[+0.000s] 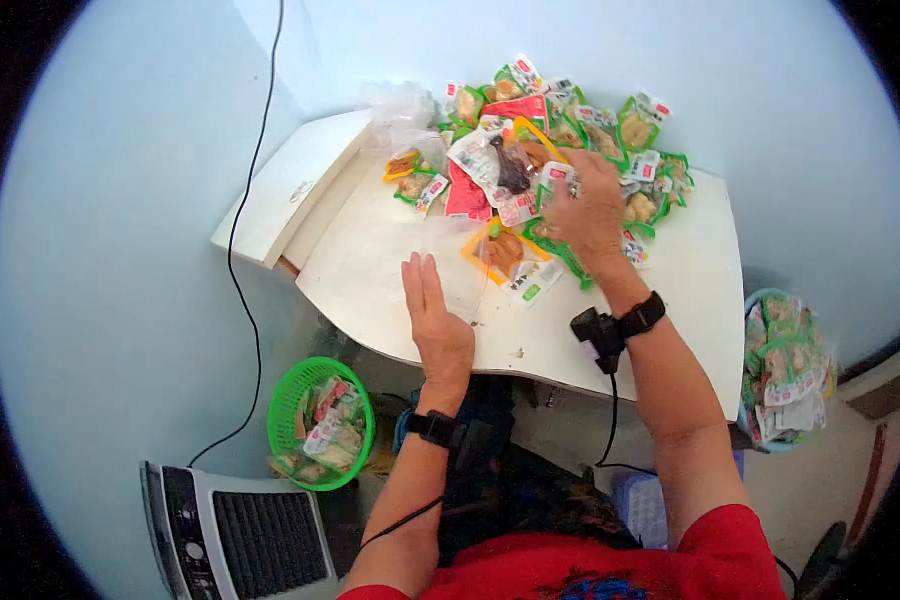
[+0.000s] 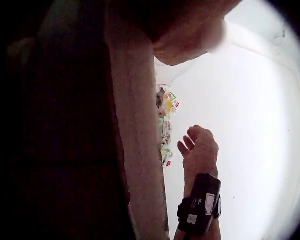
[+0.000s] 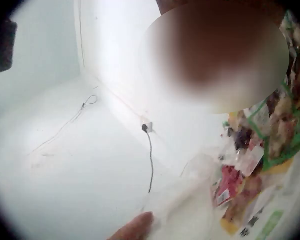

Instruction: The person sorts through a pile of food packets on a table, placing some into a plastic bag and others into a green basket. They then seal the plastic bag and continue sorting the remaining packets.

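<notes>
In the head view, the left hand (image 1: 442,335) is raised over the table's front edge, fingers straight, touching nothing. Its palm (image 2: 185,42) fills the top of the left wrist view. The right hand (image 1: 592,215) reaches over the heap of food packets (image 1: 600,135), fingers loosely bent beside a small white-labelled packet (image 1: 558,178); contact is unclear. In the left wrist view that hand (image 2: 200,152) shows spread fingers with nothing visible between them. Left of it lie a dark-filled white packet (image 1: 510,165) and a yellow-edged packet (image 1: 503,252).
The white table (image 1: 370,260) stands against the wall, with clear plastic bags (image 1: 400,110) at its back left. A green basket (image 1: 282,405) of packets is below left, a blue tub of packets (image 1: 790,370) at the right. A grey appliance (image 1: 260,535) stands lower left.
</notes>
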Tool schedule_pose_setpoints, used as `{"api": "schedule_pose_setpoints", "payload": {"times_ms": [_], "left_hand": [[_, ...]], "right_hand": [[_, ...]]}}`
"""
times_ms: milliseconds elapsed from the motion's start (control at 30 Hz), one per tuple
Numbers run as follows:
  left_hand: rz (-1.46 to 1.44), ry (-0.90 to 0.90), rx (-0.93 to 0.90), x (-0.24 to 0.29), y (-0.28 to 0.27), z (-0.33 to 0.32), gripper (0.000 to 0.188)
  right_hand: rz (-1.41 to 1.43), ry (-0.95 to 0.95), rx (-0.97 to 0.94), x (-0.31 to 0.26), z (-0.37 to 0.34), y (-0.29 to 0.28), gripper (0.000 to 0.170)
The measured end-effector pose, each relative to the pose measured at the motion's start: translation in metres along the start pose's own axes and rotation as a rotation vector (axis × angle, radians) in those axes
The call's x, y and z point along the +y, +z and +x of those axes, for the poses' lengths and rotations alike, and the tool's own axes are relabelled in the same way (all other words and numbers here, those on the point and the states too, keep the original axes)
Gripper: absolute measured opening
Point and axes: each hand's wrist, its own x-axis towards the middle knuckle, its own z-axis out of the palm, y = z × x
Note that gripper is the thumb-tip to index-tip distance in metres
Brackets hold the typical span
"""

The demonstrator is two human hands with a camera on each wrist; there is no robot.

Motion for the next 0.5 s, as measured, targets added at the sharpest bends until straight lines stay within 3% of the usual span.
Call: {"api": "schedule_pose_setpoints", "payload": {"times_ms": [67,100,167,267,367,500], "left_hand": [[-0.014,-0.015,-0.02,0.011,0.016,-0.001,0.07],[0.015,-0.003,-0.059,-0.004,-0.024,0.002,0.071],[-0.006,-0.013,-0.05,-0.002,-0.018,0.001,0.071],[-0.016,-0.027,-0.038,-0.002,-0.012,0.001,0.072],[-0.026,-0.026,-0.039,-0.004,-0.014,0.0,0.073],[-0.034,-0.04,-0.031,-0.003,-0.014,0.002,0.072]], "right_hand": [[-0.255,0.004,0.085,0.021,0.01,-0.012,0.053],[-0.225,0.11,-0.019,-0.01,0.0,-0.005,0.054],[-0.225,0.215,-0.215,-0.002,0.011,-0.012,0.055],[-0.232,0.103,-0.305,0.022,0.024,-0.011,0.047],[-0.245,0.035,-0.417,0.011,0.031,-0.027,0.03],[-0.111,-0.06,-0.291,-0.016,0.02,-0.048,0.014]]}}
